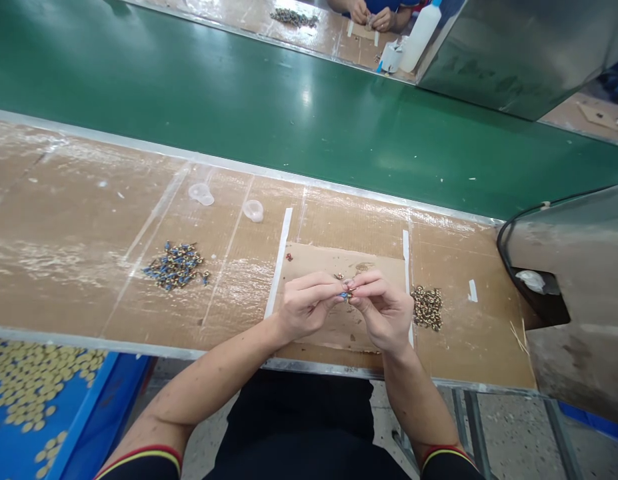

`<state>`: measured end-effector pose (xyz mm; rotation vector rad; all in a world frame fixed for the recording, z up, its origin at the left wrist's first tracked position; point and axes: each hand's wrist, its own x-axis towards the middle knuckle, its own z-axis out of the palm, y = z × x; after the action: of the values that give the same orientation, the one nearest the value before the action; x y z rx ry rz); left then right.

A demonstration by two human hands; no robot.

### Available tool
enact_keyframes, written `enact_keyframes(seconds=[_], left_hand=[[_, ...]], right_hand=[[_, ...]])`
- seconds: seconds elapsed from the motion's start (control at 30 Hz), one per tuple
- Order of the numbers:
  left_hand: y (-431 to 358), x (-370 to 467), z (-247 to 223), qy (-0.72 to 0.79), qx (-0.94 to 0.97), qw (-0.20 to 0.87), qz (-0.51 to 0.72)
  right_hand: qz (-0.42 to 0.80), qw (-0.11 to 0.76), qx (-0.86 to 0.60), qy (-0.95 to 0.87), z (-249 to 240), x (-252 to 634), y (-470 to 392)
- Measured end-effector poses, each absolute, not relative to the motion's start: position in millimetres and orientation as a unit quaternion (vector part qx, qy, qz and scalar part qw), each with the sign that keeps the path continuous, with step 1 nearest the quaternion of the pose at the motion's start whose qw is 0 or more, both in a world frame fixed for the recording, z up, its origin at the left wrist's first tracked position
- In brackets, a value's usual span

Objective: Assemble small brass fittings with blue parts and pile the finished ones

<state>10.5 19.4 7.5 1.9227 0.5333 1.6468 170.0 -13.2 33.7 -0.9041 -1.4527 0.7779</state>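
Over a taped-down cardboard sheet [329,333], my left hand [309,305] and my right hand [385,310] meet fingertip to fingertip. Both are closed in a pinch on a small blue and brass-coloured piece [345,295], mostly hidden by the fingers. Just beyond my fingertips a small dark brassy piece [339,276] lies on the sheet, near a wet-looking patch [363,267]. Some tiny red bits [289,257] are at the sheet's upper left. Right of the sheet is a pile of small brassy pieces [427,308]; further left lies a pile of blue and brass pieces [175,267].
Two clear plastic cups or lids [253,211] stand behind the sheet's left side. A green belt [239,100] runs beyond the table; across it a person's hands [371,17] work near a white bottle [421,37]. A blue tray [96,400] with yellowish discs is lower left. Metal housing [583,300] bounds the right.
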Motion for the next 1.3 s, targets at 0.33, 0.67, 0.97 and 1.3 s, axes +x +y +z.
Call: enact_keyframes(seconds=[0.33, 0.67, 0.97, 1.3], left_hand=[[18.2, 11.8, 5.4, 0.197, 0.704, 0.295, 0.616], [25.2, 4.2, 10.9, 0.209, 0.718, 0.327, 0.578], [26.0, 1.3, 14.3, 0.202, 0.719, 0.327, 0.579], [25.2, 1.1, 13.3, 0.213, 0.729, 0.308, 0.573]], right_hand=[[0.330, 0.582, -0.392, -0.631, 32.9, 169.7, -14.6], [0.251, 0.589, -0.393, -0.659, 35.5, 170.4, -12.0], [0.246, 0.588, -0.397, -0.661, 33.9, 170.4, -11.9], [0.201, 0.574, -0.419, -0.674, 34.6, 171.5, -12.8]])
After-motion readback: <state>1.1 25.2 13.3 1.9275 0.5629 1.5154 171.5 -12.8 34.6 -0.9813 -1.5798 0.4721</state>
